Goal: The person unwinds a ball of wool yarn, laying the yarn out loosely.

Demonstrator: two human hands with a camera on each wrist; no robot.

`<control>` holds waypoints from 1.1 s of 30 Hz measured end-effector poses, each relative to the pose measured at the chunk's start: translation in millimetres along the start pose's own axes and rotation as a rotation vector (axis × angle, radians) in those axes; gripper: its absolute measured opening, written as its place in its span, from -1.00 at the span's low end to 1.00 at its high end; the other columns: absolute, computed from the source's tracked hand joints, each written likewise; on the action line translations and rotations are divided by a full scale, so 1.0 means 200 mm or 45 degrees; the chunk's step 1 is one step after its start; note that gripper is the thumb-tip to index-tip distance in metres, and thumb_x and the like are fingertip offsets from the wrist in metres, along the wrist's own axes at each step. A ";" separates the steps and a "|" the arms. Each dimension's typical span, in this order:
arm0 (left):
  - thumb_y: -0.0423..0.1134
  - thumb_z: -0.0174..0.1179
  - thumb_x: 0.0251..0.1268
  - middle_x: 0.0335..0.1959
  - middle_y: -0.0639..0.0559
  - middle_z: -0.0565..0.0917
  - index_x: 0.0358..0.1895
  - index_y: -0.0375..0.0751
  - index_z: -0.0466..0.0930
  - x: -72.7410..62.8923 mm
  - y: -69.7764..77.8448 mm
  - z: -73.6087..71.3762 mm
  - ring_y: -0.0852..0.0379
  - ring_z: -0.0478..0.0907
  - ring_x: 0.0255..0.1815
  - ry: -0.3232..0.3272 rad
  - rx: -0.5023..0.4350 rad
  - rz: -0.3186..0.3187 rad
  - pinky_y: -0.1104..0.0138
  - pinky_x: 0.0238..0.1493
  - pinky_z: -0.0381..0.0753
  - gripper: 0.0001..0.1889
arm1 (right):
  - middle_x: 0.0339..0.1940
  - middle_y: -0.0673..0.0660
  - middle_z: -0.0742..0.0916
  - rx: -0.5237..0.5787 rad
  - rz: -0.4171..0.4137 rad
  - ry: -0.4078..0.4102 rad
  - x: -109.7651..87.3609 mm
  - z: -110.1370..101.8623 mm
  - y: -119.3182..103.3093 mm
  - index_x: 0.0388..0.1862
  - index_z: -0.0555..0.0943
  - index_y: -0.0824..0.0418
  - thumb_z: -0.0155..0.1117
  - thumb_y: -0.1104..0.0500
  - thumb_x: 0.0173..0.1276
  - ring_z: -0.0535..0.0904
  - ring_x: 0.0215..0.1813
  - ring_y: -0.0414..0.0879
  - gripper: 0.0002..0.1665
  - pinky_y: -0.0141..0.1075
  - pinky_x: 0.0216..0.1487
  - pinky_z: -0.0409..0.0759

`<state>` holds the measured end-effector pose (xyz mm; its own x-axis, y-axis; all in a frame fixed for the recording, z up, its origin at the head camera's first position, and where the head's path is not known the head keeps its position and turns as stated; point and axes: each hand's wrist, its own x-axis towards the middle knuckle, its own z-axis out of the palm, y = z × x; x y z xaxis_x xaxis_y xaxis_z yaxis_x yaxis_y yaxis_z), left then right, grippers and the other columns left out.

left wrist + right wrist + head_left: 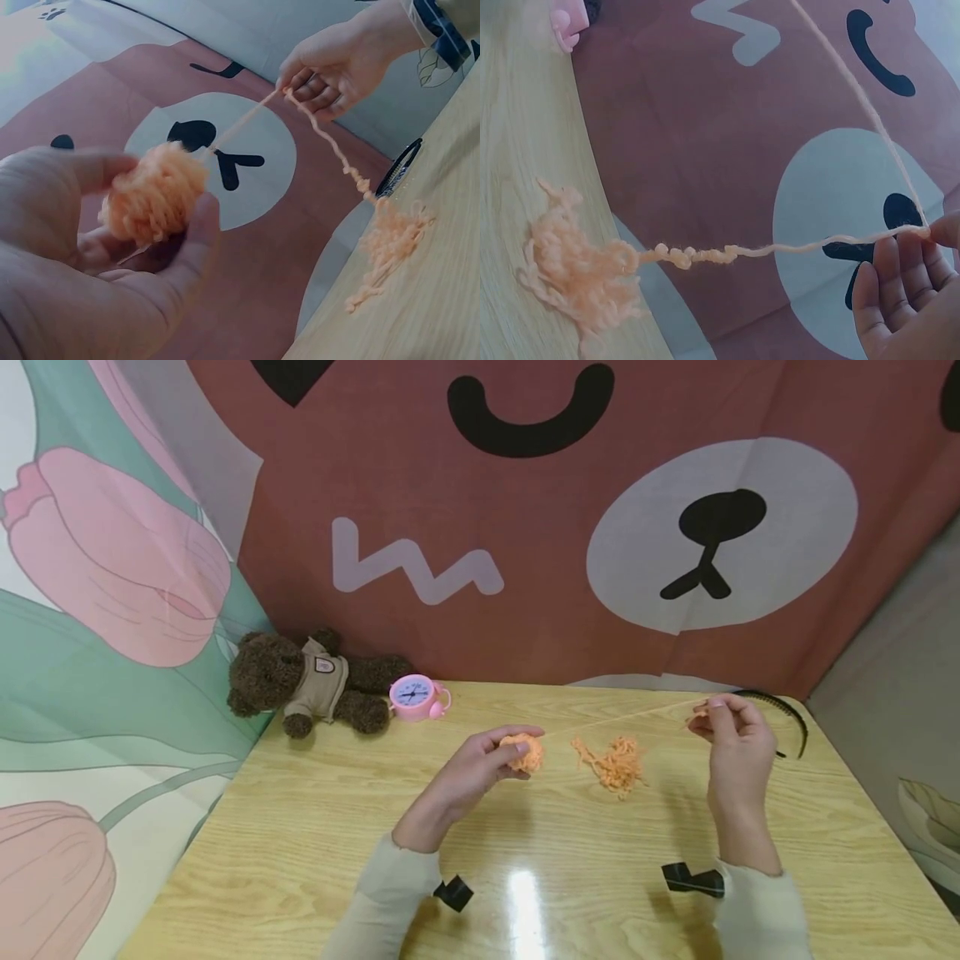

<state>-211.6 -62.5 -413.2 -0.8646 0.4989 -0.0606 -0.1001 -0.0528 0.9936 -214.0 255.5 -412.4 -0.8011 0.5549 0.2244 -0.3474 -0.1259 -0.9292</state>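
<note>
My left hand [487, 758] grips a small ball of orange yarn [159, 193], fingers and thumb wrapped about its sides, above the table. From the ball a yarn strand [859, 94] runs taut to my right hand [738, 739], raised at the right. There the thumb and forefinger pinch the strand, the other fingers loosely bent, as the right wrist view shows. Beyond the pinch the strand hangs down, kinked, to a loose tangled heap of the same yarn [619, 766] on the table, between and below the two hands.
A brown teddy bear [318, 681] in a beige shirt lies at the table's back left. Beside its feet is a pink alarm clock [414, 695]. A black headband [797, 720] lies at the back right. A printed cloth [540, 635] hangs behind the wooden table [300, 843].
</note>
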 end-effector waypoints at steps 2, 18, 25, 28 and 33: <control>-0.20 0.05 0.60 0.10 0.00 0.62 0.36 -0.18 0.52 0.00 0.00 -0.01 0.20 0.62 0.00 0.055 -0.071 0.022 0.19 0.20 0.69 -0.62 | -0.41 0.03 0.73 0.024 -0.002 0.020 0.01 -0.01 0.00 -0.24 0.62 0.33 0.27 0.25 0.48 0.66 -0.45 -0.17 -0.86 -0.48 -0.31 0.71; -0.25 0.01 0.61 0.10 -0.04 0.62 0.33 -0.33 0.47 0.01 0.03 -0.08 0.19 0.67 0.01 0.415 -0.361 0.153 0.29 0.13 0.73 -0.63 | -0.44 0.06 0.72 0.116 -0.043 0.089 0.04 -0.05 0.00 -0.23 0.62 0.36 0.28 0.24 0.47 0.65 -0.51 -0.17 -0.85 -0.46 -0.38 0.70; -0.26 -0.01 0.62 -0.03 0.03 0.63 0.37 -0.44 0.38 0.00 0.04 -0.11 0.20 0.65 -0.08 0.462 -0.438 0.226 0.31 0.05 0.75 -0.58 | -0.50 0.04 0.70 0.134 0.047 0.229 0.09 -0.13 0.03 -0.22 0.64 0.32 0.29 0.24 0.45 0.65 -0.56 -0.21 -0.88 -0.48 -0.45 0.69; -0.25 -0.03 0.63 -0.05 0.04 0.62 0.39 -0.46 0.36 0.00 0.04 -0.11 0.21 0.64 -0.08 0.478 -0.455 0.253 0.32 0.03 0.75 -0.56 | -0.51 0.03 0.70 0.162 0.098 0.300 0.12 -0.19 0.05 -0.27 0.64 0.26 0.25 0.28 0.47 0.67 -0.58 -0.23 -0.91 -0.49 -0.49 0.69; -0.25 -0.03 0.63 -0.07 0.04 0.62 0.39 -0.47 0.36 0.00 0.05 -0.11 0.22 0.63 -0.10 0.475 -0.463 0.251 0.34 0.01 0.75 -0.56 | -0.50 -0.01 0.69 0.118 0.165 0.372 0.16 -0.25 0.07 -0.33 0.62 0.23 0.17 0.32 0.48 0.66 -0.61 -0.28 -0.85 -0.53 -0.54 0.65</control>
<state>-223.6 -82.8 -405.7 -0.9932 0.1130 0.0278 -0.0252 -0.4424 0.8965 -220.5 312.5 -432.5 -0.6728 0.7398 0.0000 -0.3054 -0.2777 -0.9108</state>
